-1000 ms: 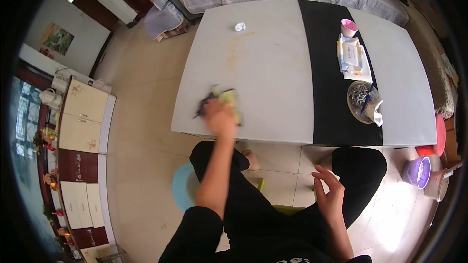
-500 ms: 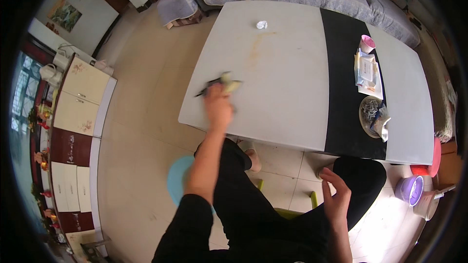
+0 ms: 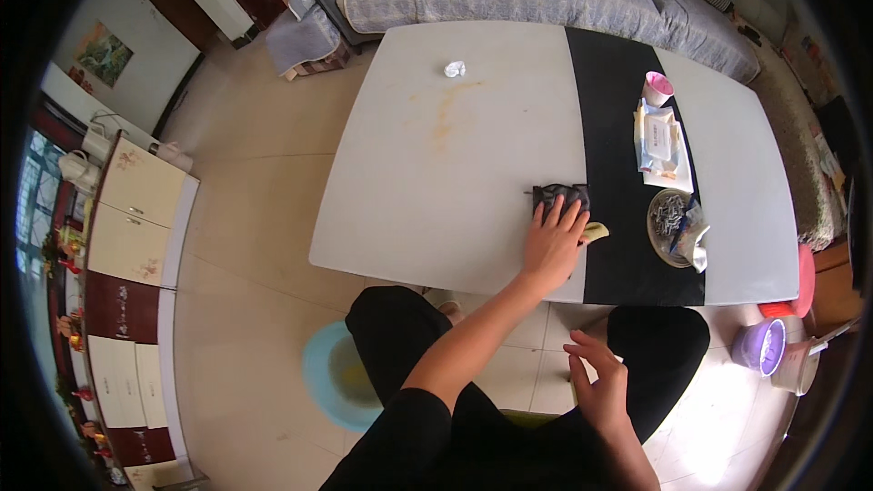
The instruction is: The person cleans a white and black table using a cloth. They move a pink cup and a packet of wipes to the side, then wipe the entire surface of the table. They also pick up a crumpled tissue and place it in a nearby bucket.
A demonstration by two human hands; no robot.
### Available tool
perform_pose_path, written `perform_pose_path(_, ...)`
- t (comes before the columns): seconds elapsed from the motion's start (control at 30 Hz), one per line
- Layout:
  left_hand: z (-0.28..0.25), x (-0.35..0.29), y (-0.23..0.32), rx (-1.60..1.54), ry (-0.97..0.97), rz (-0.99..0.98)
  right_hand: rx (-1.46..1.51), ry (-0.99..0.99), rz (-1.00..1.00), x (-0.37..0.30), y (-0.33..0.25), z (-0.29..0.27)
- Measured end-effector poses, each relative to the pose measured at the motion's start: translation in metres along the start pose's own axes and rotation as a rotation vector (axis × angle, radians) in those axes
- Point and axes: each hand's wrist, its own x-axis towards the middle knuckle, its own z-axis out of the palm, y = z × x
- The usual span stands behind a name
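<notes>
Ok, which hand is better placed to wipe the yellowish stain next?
Likely the left hand: it lies on the dark cloth on the table, while the right hand is off it, seemingly empty.

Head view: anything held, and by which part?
Left hand lies over the middle of a dark-and-yellow cloth; gripped or merely pressed, can't tell. Right hand: nothing.

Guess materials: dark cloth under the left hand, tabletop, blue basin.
Dark cloth: likely fabric, matte; soft, uneven creases. 
Tabletop: maybe laminate or coated glass, can't tell; low sheen, no visible grain. 
Blue basin: probably moulded plastic, smooth; even colour, rounded rim.
</notes>
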Motion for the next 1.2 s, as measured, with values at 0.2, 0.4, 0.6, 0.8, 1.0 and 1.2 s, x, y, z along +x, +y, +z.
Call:
perform_pose_path(0.2, -0.033, 0.005, -0.128, -0.123, 0.152, -0.231, -0.034, 0.054, 0.056, 0.005, 0.009, -0.004)
perform_pose_path(0.4, -0.090, -0.070, -0.210, 0.499, 0.178, -0.740, 0.038, 0.038, 0.025, 0.007, 0.011, 0.002)
perform_pose_path(0.6, -0.020, -0.053, -0.056, 0.182, 0.303, -0.393, 0.011, 0.017, 0.031, -0.002, 0.014, 0.006)
perform_pose_path(0.8, -0.045, -0.071, -0.033, 0.035, 0.073, -0.100, -0.044, 0.032, 0.010, -0.005, 0.009, 0.000)
perform_pose_path(1.0, -0.128, -0.150, -0.203, 0.457, 0.235, -0.844, -0.001, 0.030, -0.030, 0.000, -0.004, 0.006)
perform_pose_path(1.2, -0.061, -0.127, -0.127, 0.584, 0.230, -0.824, -0.004, 0.008, -0.041, -0.007, -0.004, 0.013)
